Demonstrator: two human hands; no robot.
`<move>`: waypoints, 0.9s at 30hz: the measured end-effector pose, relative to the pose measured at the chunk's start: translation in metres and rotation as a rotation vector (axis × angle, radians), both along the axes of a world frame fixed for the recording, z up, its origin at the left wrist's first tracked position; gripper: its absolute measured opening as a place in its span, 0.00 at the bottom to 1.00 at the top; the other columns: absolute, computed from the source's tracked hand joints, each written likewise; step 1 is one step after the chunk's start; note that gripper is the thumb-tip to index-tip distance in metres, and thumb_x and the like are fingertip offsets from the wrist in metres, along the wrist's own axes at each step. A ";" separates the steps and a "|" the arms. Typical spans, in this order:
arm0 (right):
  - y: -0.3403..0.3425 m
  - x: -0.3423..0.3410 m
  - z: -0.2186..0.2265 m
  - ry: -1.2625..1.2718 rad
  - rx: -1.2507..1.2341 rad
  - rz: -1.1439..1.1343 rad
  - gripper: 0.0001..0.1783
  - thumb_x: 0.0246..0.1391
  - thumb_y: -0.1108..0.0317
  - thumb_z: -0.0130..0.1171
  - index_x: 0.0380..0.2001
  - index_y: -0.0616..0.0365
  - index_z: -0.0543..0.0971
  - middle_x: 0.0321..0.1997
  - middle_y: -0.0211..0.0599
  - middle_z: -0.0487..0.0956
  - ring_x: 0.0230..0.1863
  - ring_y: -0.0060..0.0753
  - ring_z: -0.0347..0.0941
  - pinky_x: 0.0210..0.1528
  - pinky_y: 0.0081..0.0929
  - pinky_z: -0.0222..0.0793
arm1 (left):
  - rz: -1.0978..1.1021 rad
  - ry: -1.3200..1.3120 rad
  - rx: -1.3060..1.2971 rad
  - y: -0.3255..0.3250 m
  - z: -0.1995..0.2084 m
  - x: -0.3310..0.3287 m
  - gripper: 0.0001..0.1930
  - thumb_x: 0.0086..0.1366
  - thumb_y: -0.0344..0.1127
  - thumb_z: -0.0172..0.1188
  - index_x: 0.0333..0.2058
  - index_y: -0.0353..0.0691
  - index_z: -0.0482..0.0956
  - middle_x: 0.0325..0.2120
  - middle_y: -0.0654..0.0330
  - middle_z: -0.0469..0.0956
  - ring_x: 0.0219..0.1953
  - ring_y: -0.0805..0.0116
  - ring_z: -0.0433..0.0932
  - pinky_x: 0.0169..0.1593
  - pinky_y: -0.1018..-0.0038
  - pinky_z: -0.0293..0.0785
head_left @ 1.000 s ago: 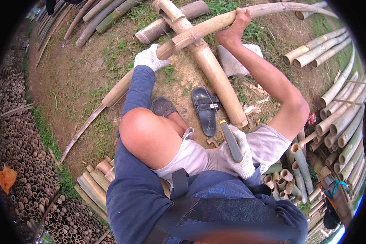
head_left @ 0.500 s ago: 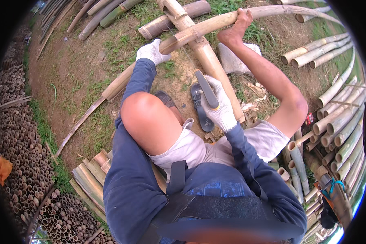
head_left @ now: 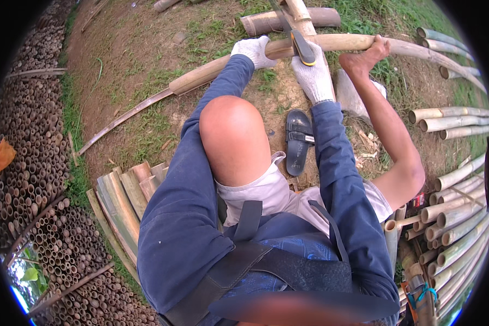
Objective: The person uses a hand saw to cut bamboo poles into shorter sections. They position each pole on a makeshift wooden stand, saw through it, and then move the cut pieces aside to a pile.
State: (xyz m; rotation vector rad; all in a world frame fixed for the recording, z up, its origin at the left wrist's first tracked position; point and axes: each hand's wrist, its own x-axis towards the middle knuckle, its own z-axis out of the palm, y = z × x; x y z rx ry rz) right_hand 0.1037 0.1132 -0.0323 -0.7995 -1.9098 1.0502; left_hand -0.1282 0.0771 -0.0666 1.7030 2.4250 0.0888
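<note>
A long bamboo pole [head_left: 342,42] lies crosswise over a thicker bamboo support [head_left: 302,26]. My left hand [head_left: 251,51], in a white knit glove, is closed around the pole left of the support. In my right hand [head_left: 314,79], also gloved, is a hand saw [head_left: 302,50] with a dark handle edged in yellow. Its blade points up and away across the pole, close to the support; whether its teeth touch the bamboo I cannot tell. Farther right, my bare foot [head_left: 364,57] rests against the pole.
A thick bamboo length [head_left: 250,24] lies under the support's far end. A pale stone [head_left: 353,95] sits beside the foot, and a black sandal [head_left: 297,142] lies below my right hand. Cut bamboo [head_left: 462,217] is stacked at right; many tube ends [head_left: 32,141] fill the left side.
My right hand has moved up and forward with the saw, from above the sandal to the pole. My left hand still grips the pole. The whole view has shifted.
</note>
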 end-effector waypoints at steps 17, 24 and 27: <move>-0.076 0.071 0.033 -0.130 -0.050 0.015 0.32 0.65 0.77 0.65 0.72 0.61 0.72 0.67 0.49 0.78 0.69 0.46 0.77 0.74 0.37 0.69 | 0.035 -0.011 -0.033 0.008 0.004 -0.007 0.39 0.54 0.66 0.76 0.62 0.56 0.81 0.49 0.52 0.91 0.51 0.49 0.91 0.59 0.53 0.85; -0.188 0.192 0.054 -0.179 -0.149 -0.019 0.34 0.63 0.84 0.61 0.71 0.64 0.70 0.69 0.52 0.77 0.73 0.49 0.74 0.78 0.42 0.65 | -0.021 -0.051 -0.058 -0.003 0.001 0.003 0.42 0.53 0.70 0.75 0.62 0.54 0.81 0.49 0.51 0.91 0.51 0.47 0.91 0.59 0.53 0.85; -0.201 0.210 0.067 -0.234 -0.087 -0.031 0.35 0.62 0.84 0.63 0.72 0.64 0.70 0.70 0.54 0.78 0.72 0.50 0.77 0.76 0.42 0.71 | -0.020 -0.069 -0.078 0.004 0.001 0.000 0.41 0.54 0.69 0.75 0.61 0.53 0.81 0.51 0.51 0.90 0.50 0.48 0.91 0.58 0.54 0.85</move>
